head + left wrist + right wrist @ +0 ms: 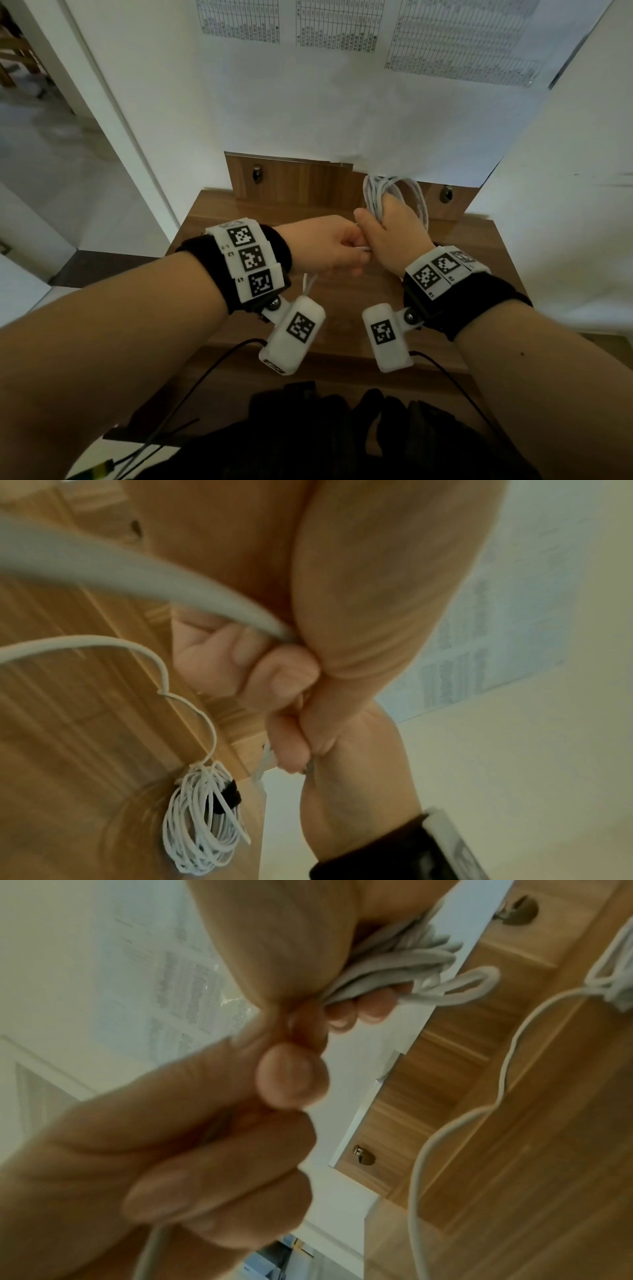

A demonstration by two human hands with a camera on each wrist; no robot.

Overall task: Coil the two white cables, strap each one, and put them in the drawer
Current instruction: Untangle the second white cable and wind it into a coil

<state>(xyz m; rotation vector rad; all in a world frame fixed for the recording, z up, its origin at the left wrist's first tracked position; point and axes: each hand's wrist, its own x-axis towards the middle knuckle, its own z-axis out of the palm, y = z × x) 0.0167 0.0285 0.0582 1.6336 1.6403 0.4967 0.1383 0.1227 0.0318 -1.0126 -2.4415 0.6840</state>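
Note:
My right hand (pixel 394 233) grips a coil of white cable (pixel 416 198), held upright above the back of the wooden top (pixel 222 219); the loops (pixel 394 961) bunch between its palm and fingers. My left hand (pixel 329 246) sits against it and pinches a strand of white cable (pixel 205 596) in curled fingers. A second white coil with a black strap (pixel 202 826) lies on the wood, and a loose tail (pixel 192 707) runs from it. I cannot tell whether that tail joins the held cable. In the head view my arms hide this coil.
A wooden back panel with metal fittings (pixel 257 174) stands behind the top, under a white wall with printed sheets (pixel 339 24). Black leads (pixel 205 377) hang from the wrist cameras over the front edge. A doorway opens at the left.

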